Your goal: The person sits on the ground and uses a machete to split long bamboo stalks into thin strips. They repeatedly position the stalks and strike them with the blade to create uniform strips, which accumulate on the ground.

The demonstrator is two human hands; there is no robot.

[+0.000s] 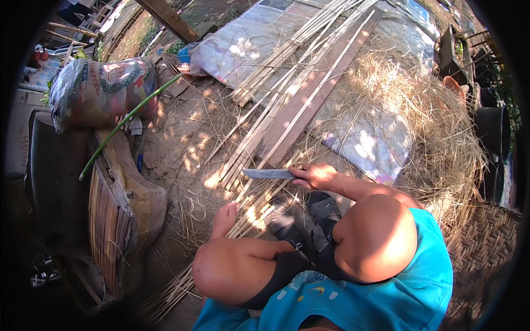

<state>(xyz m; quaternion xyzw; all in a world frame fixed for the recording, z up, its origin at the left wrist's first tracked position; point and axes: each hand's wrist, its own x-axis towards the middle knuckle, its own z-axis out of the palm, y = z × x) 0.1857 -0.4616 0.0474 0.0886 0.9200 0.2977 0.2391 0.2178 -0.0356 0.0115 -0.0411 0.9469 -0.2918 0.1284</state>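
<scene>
My right hand [316, 176] is closed round the handle of a knife with a broad grey blade [269, 174]. The blade lies level, pointing left, just over the pale bamboo strips [243, 157]. My left hand [224, 218], beyond my left knee, is closed at the edge of the lower strips [253, 216], with its thumb uppermost. Its fingers are partly hidden, so how many strips it grips cannot be told. A brown wooden plank [320, 88] runs away from me under and beside the long strips.
Dry straw-like shavings [425, 110] are heaped at the right over printed sheeting [370, 146]. To the left stand a stuffed sack [105, 91], a green stalk [130, 116] and a bundle of split slats [107, 220]. A woven mat [488, 243] lies at the lower right.
</scene>
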